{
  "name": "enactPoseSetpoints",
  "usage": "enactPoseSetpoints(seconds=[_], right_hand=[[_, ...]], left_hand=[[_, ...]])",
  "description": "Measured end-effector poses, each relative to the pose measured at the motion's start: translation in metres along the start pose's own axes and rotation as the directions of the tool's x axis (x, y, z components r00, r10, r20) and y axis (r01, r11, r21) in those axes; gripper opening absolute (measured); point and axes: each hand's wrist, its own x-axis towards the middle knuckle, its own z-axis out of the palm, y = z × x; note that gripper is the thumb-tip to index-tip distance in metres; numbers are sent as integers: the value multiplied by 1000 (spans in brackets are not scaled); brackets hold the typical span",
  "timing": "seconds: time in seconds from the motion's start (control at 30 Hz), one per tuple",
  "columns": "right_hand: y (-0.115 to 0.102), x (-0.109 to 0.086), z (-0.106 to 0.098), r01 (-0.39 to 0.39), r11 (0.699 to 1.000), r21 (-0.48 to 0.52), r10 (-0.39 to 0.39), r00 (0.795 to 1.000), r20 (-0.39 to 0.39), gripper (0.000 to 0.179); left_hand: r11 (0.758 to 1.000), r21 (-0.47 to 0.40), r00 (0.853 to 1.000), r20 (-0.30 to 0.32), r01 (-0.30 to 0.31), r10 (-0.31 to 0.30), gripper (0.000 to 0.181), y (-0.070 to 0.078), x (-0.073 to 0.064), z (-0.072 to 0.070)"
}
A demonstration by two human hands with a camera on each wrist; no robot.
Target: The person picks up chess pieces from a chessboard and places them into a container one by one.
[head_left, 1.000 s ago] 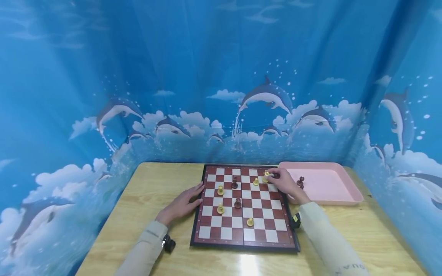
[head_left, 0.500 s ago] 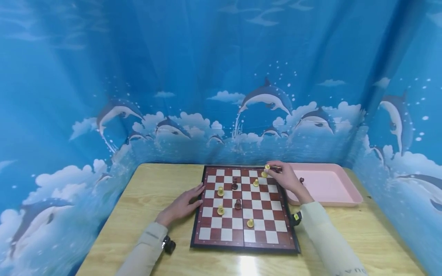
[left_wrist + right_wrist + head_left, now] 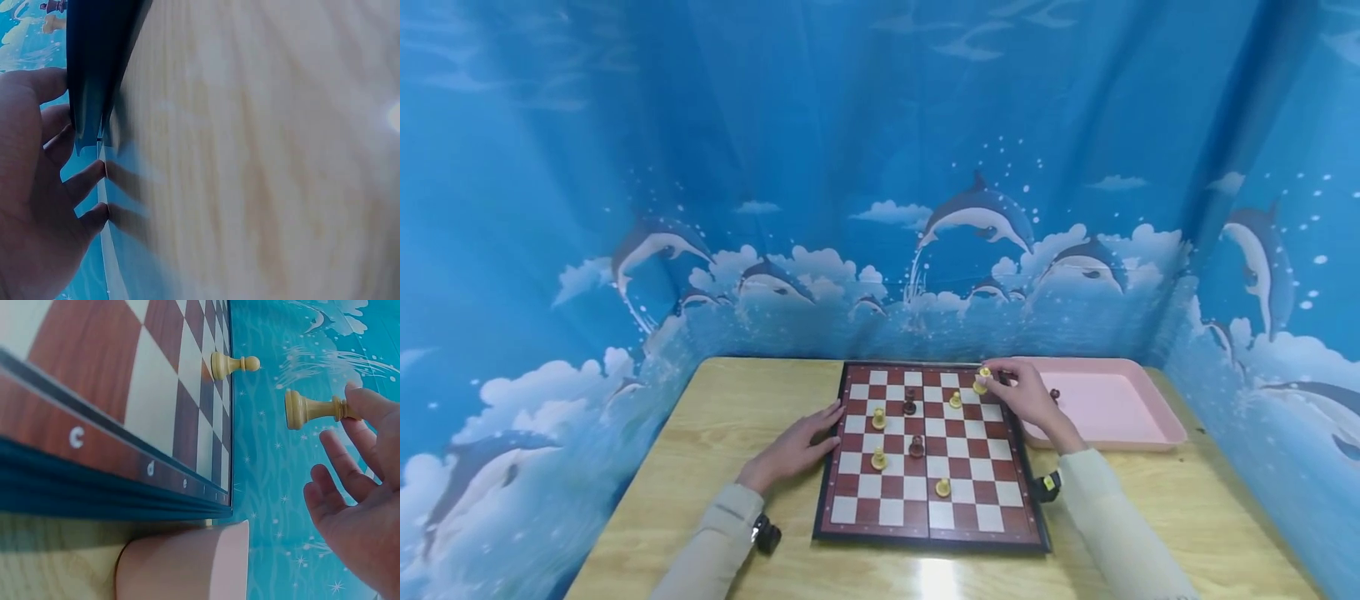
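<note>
My right hand pinches a cream chess piece by its top between thumb and fingertip, above the far right corner of the chessboard. The fingers cover the top of this piece. In the right wrist view its base is apart from the board, and the other fingers are spread loosely. A cream pawn stands on the board close by. My left hand rests at the board's left edge with extended fingers; the left wrist view shows its fingertips touching the dark edge and the table.
Several cream pieces, such as this one, and two dark pieces, one a dark chessman, stand on the board. A pink tray lies at its right, with a dark piece partly hidden by my wrist. A dolphin-print curtain encloses the table.
My right hand has lifted the cream piece off the board, first up and away, then slightly down and nearer. The left hand has stayed at the board's edge.
</note>
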Motion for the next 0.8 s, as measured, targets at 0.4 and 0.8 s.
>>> enactPoseSetpoints(seconds=[0.4, 0.8], right_hand=[[11, -8, -4, 82, 995, -51, -86, 993, -83, 18], [9, -15, -8, 81, 994, -70, -89, 991, -105, 21]], left_hand=[[1000, -10, 1000, -3, -8, 8, 61, 1, 1, 0], [1000, -10, 1000, -8, 4, -4, 61, -2, 1, 2]])
